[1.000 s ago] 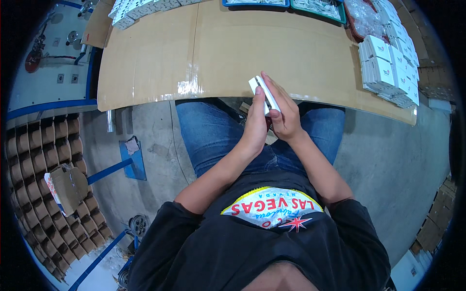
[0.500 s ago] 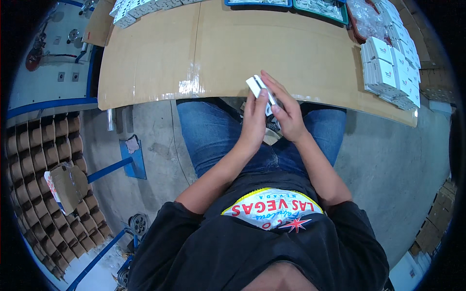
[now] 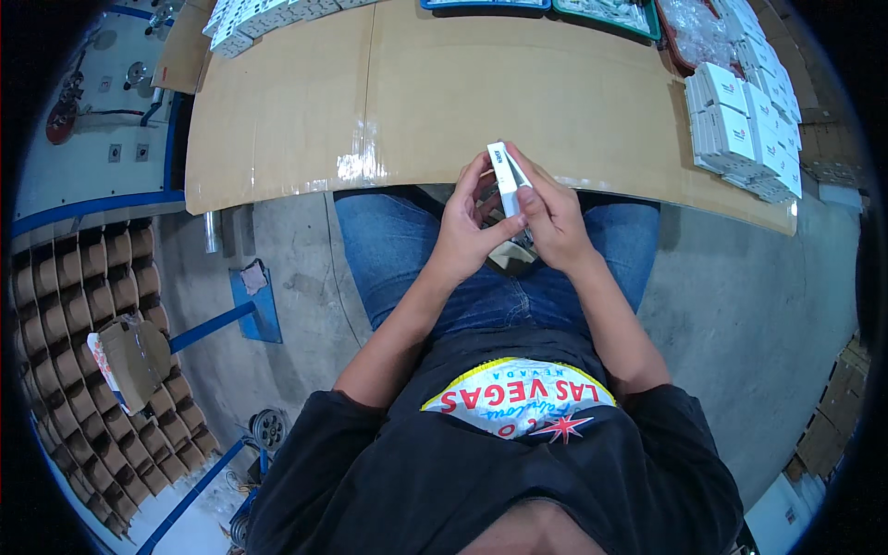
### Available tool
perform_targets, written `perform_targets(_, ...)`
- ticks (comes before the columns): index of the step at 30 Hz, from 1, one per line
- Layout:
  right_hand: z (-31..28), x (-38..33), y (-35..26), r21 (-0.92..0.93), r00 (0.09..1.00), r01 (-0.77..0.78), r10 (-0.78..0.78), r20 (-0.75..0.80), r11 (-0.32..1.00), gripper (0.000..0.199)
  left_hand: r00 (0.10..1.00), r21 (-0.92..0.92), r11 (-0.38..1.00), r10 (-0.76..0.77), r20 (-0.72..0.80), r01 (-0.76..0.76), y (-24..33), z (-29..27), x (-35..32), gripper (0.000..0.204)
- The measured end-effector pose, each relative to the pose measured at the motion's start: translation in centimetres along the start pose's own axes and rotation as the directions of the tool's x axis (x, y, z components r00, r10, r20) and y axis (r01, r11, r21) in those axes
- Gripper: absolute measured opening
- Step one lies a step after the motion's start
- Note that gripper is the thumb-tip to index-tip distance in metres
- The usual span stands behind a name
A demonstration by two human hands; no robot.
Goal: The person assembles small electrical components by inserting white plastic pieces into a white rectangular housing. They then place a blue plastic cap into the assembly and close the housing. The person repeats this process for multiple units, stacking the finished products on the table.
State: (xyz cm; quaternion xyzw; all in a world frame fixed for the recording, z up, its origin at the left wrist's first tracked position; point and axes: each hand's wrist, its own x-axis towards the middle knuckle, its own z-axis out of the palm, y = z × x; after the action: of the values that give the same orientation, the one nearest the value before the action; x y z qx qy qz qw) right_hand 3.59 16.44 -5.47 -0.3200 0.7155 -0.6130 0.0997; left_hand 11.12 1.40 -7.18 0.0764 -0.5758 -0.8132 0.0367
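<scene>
A small flat white box (image 3: pixel 503 174) stands on edge between my hands, just above the table's near edge. My right hand (image 3: pixel 559 226) wraps its right side, thumb against the near end and fingers along the far side. My left hand (image 3: pixel 470 228) is curled at its left, with the fingertips near its upper part and the thumb pressed on its lower end. A dark gap shows along the box's right side, where the fingers partly hide it. What lies inside the box cannot be made out.
A cardboard-covered table (image 3: pixel 444 102) spans the front. Stacked flat white boxes (image 3: pixel 740 129) stand on its right, more white boxes (image 3: pixel 250 23) at far left. Behind are a blue tray (image 3: pixel 486 9), a green tray (image 3: pixel 606 30) and a reddish tray (image 3: pixel 673 42) with clear plastic.
The white box has turned more upright and come slightly right. My left fingers have loosened from flat along it to a curl, and its thumb has moved down to the near end.
</scene>
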Motion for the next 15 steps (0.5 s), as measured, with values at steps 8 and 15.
perform_targets(8,0.2,-0.3,-0.4,0.083,0.999,-0.052,0.052,0.002,0.995,0.055,1.0,0.019,1.0,-0.01,-0.007,0.01,0.1,0.1,-0.1,0.101)
perform_targets(15,0.2,-0.1,-1.2,0.115,0.995,-0.096,0.092,0.042,0.989,0.06,1.0,0.04,0.999,0.023,-0.017,-0.023,-0.1,-0.1,0.1,0.103)
